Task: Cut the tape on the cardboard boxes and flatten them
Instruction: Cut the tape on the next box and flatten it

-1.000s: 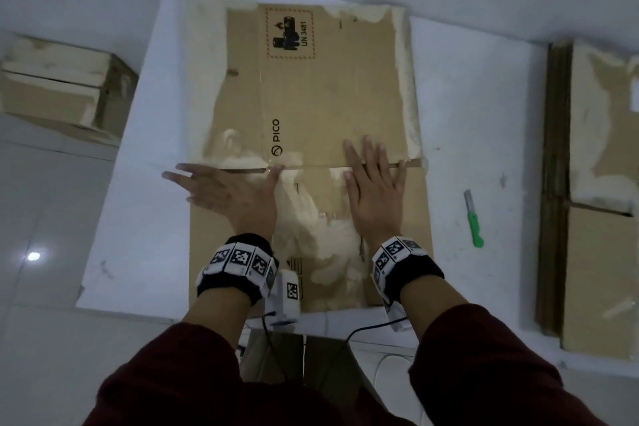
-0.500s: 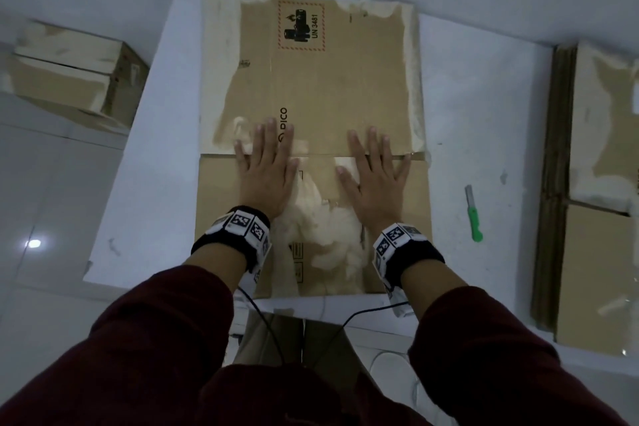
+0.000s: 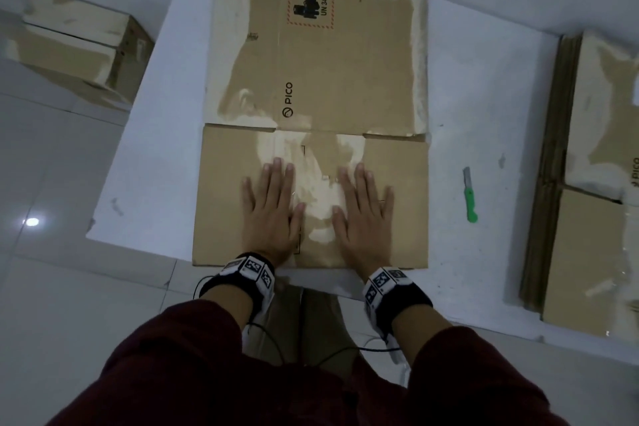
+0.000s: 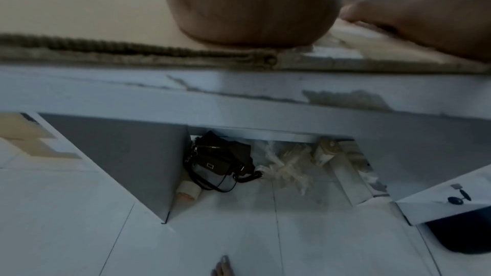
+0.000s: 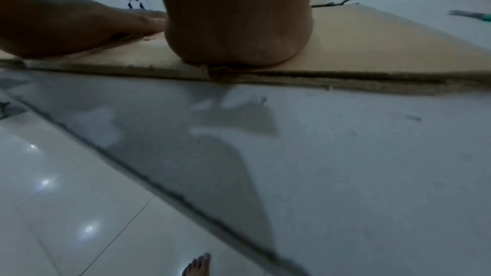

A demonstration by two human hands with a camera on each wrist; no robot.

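A flattened brown cardboard box point(image 3: 345, 79) with pale torn tape patches lies on the white table point(image 3: 484, 114). My left hand point(image 3: 273, 204) lies flat, palm down, on its near panel, fingers straight. My right hand point(image 3: 363, 211) presses flat beside it, a little to the right. Both wrist views show the heels of my hands, the left hand point(image 4: 249, 7) and the right hand point(image 5: 239, 18), on the cardboard edge point(image 4: 133, 47), which lies along the table's front. A green-handled knife point(image 3: 469, 195) lies on the table right of the box, apart from my hands.
A stack of flattened boxes point(image 3: 594, 183) lies at the table's right end. A closed taped box point(image 3: 76, 45) stands on the tiled floor at the left. Under the table are a black bag point(image 4: 218, 161), a tape roll point(image 4: 188, 192) and crumpled plastic.
Both hands have slid back from the fold line toward me onto the near panel. A second ago the left hand was turned sideways at the box's left edge; now it lies straight.
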